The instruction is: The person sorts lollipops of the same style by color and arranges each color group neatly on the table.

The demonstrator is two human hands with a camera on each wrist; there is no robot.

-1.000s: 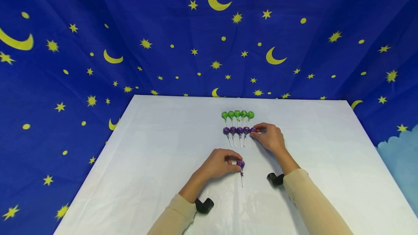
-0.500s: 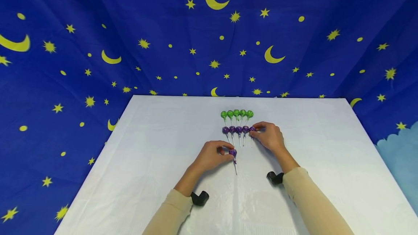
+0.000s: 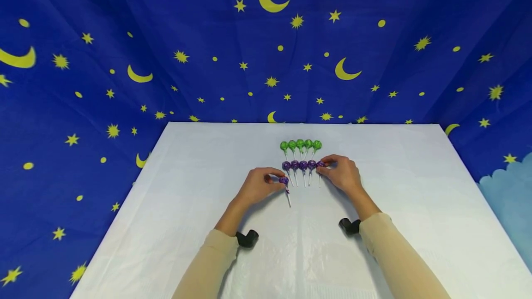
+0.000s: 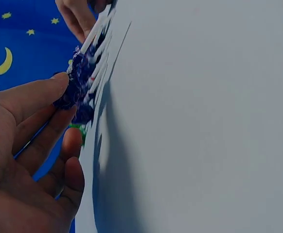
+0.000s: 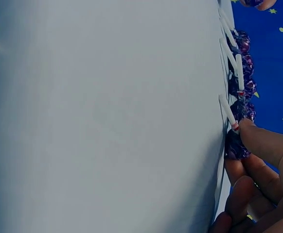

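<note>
My left hand (image 3: 258, 185) pinches a purple-wrapped lollipop (image 3: 284, 180) by its head between thumb and fingers, just in front of the left end of a row of purple lollipops (image 3: 303, 165). In the left wrist view that lollipop (image 4: 69, 92) appears above the table surface, its white stick pointing away. My right hand (image 3: 343, 174) holds the head of the rightmost purple lollipop (image 3: 320, 164) in the row. The right wrist view shows thumb and fingers on this lollipop (image 5: 236, 145), its stick lying toward the table's near side. Behind stands a row of green lollipops (image 3: 300, 144).
A white-covered table (image 3: 174, 206) carries everything. Blue cloth (image 3: 232, 36) with yellow moons and stars hangs at the back and sides. Black wrist-camera mounts (image 3: 247, 239) sit at both cuffs, low over the table.
My left hand has moved forward and left with its lollipop, from the table's middle to near the left end of the purple row. The right hand stays at the rightmost lollipop.
</note>
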